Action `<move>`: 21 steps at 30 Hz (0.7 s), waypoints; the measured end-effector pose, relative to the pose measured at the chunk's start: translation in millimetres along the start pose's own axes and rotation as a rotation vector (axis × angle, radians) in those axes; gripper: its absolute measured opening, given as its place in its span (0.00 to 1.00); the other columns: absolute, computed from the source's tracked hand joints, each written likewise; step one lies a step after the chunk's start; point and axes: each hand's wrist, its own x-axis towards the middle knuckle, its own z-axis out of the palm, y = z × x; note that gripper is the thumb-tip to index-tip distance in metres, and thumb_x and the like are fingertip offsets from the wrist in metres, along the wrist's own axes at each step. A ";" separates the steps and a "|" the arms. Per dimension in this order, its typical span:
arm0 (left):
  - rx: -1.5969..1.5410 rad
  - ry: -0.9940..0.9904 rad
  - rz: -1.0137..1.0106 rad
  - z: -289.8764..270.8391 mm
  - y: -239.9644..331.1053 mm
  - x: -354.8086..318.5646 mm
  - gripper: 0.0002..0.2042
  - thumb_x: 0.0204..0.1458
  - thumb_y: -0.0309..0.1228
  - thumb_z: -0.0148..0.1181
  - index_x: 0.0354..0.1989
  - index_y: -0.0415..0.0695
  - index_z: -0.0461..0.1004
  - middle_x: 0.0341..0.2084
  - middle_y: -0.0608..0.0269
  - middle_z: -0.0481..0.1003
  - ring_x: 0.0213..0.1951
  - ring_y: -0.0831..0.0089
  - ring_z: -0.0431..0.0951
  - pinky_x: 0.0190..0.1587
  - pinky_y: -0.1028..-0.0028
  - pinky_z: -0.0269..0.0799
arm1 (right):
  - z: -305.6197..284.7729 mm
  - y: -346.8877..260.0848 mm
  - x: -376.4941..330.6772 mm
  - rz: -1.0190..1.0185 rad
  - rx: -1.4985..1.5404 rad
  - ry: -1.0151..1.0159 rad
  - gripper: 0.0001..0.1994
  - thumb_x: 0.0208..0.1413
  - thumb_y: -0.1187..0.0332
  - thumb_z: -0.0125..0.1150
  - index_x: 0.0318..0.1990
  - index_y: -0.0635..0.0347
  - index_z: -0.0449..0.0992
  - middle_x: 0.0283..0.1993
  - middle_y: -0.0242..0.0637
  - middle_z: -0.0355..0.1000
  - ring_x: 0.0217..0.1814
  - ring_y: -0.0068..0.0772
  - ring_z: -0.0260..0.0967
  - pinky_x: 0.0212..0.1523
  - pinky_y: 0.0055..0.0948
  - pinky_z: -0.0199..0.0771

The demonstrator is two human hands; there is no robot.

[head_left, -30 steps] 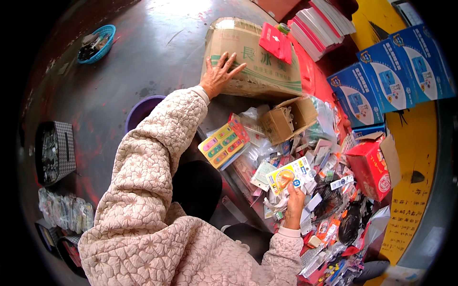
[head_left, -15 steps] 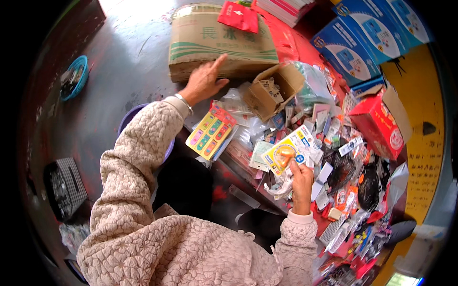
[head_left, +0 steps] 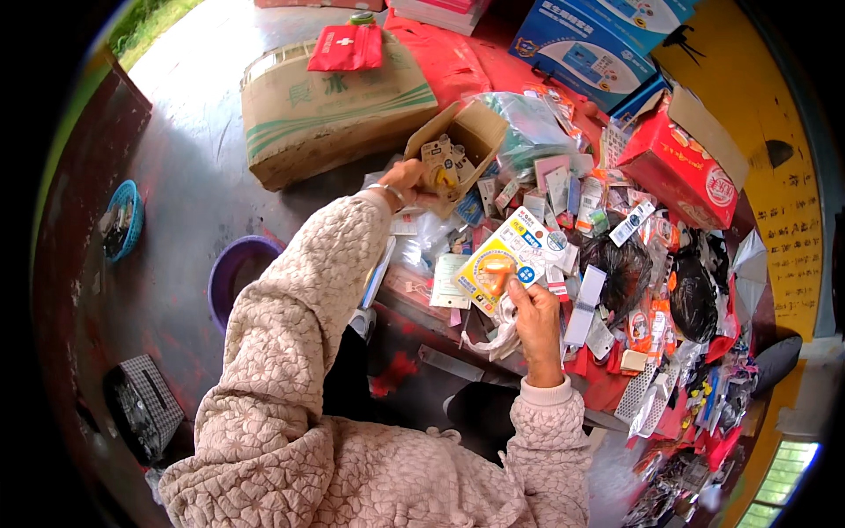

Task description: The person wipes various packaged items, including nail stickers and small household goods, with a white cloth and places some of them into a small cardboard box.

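My right hand (head_left: 537, 326) pinches the lower edge of a yellow-and-white blister card (head_left: 503, 264) with an orange item under its clear cover. A bunched white strip (head_left: 495, 339) hangs beside that hand. Farther left, my left hand (head_left: 403, 182) is at the near side of a small open cardboard box (head_left: 482, 132). Its fingertips are partly hidden there, so I cannot tell whether they grip anything. Printed cards (head_left: 440, 158) stand inside the box, and something yellow-orange shows near my fingers. A pale green card (head_left: 450, 280) lies next to the blister card.
A large brown carton (head_left: 339, 110) with a red pouch (head_left: 346, 48) on it stands at the far left. Mixed packages and black plastic bags (head_left: 616, 268) cover the table's right side. A red box (head_left: 682, 163) and blue boxes (head_left: 585, 57) stand behind. A purple basin (head_left: 231, 273) is on the left.
My left hand has moved from in front of the large carton, fingers extended, to the small open box. The right hand still holds the blister card. The whole view has shifted.
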 end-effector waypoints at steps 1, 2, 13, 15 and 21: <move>-0.052 -0.080 0.046 8.5 -1.1 -7.1 0.21 0.44 0.23 0.44 0.51 0.46 0.57 0.46 0.46 0.61 0.47 0.50 0.67 0.43 0.50 0.71 | -4.7 0.3 0.3 -0.015 0.019 0.036 0.16 0.52 0.62 0.56 0.20 0.68 0.71 0.16 0.27 0.64 0.19 0.13 0.53 0.19 0.23 0.54; -0.125 -0.018 0.083 16.3 -3.9 -16.2 0.27 0.42 0.17 0.41 0.55 0.48 0.54 0.48 0.48 0.59 0.51 0.48 0.62 0.48 0.44 0.63 | -9.5 0.9 0.6 -0.030 0.038 0.071 0.16 0.52 0.63 0.56 0.20 0.68 0.71 0.15 0.27 0.64 0.19 0.13 0.53 0.19 0.23 0.54; -0.074 -0.245 0.226 41.1 13.0 -129.8 0.38 0.39 0.11 0.38 0.62 0.54 0.43 0.52 0.56 0.58 0.52 0.55 0.63 0.49 0.51 0.65 | -64.4 -19.3 -6.5 -0.093 0.735 0.198 0.09 0.54 0.68 0.54 0.32 0.67 0.75 0.29 0.28 0.71 0.27 0.13 0.62 0.29 0.17 0.63; -0.084 -0.337 0.253 65.1 7.8 -167.8 0.38 0.40 0.11 0.37 0.63 0.55 0.43 0.52 0.57 0.59 0.52 0.56 0.64 0.48 0.54 0.66 | -82.3 -29.0 -17.5 -0.127 0.786 0.220 0.09 0.54 0.68 0.54 0.29 0.66 0.74 0.27 0.27 0.70 0.26 0.13 0.62 0.28 0.16 0.62; -0.184 -0.266 0.137 80.6 -83.7 -212.6 0.40 0.41 0.13 0.39 0.64 0.57 0.36 0.54 0.57 0.57 0.51 0.55 0.64 0.45 0.54 0.68 | -103.4 -47.1 -45.6 -0.059 0.831 0.090 0.10 0.53 0.67 0.54 0.31 0.66 0.74 0.27 0.31 0.71 0.25 0.16 0.65 0.26 0.17 0.63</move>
